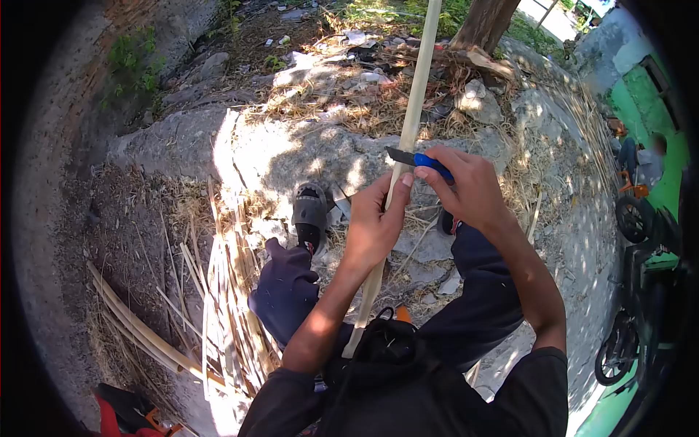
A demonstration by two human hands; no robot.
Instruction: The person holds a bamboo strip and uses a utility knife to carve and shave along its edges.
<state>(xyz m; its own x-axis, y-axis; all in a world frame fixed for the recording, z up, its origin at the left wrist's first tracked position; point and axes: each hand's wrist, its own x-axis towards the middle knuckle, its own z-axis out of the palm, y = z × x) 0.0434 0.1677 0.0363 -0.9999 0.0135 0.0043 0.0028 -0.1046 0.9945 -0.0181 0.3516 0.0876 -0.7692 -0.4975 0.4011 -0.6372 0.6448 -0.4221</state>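
Observation:
A long pale strip of split cane or bamboo runs from my lap up past the top of the view. My left hand is closed around it near its middle, thumb on top. In my right hand is a utility knife with a blue handle. Its dark blade lies across the strip just above my left thumb, pointing left. Both hands are close together in front of my knees. The strip's lower end rests against my dark clothing.
Many split strips lie in a heap left of my leg, with thicker curved poles beyond. A tree trunk stands ahead on rocky, straw-littered ground. At right are a motorcycle, a green wall and a seated person.

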